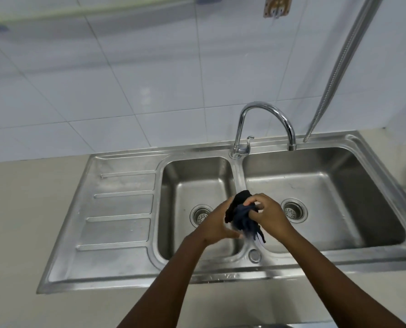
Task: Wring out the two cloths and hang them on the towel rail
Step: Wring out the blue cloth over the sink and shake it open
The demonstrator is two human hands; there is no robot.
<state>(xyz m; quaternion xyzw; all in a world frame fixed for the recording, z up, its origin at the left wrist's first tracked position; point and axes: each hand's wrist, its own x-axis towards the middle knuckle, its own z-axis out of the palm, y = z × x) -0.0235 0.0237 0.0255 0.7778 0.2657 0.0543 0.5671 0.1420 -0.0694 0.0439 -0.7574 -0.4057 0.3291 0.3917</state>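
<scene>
Both hands hold a bunched dark cloth [241, 215] above the divider between the two basins of the steel sink [126, 159]. The bundle looks black at the top and dark blue lower down; I cannot tell whether it is one cloth or two. My left hand [217, 224] grips its left side and my right hand [267, 214] is closed on its right side, with twisted ends hanging down. A pale green towel rail [55, 13] runs along the tiled wall at the upper left.
A chrome gooseneck tap [263, 110] stands behind the basins, its spout over the right one. A ribbed drainboard [123, 204] lies to the left. A metal hose [339, 67] hangs at the right. A small fitting [277, 7] is on the wall at the top.
</scene>
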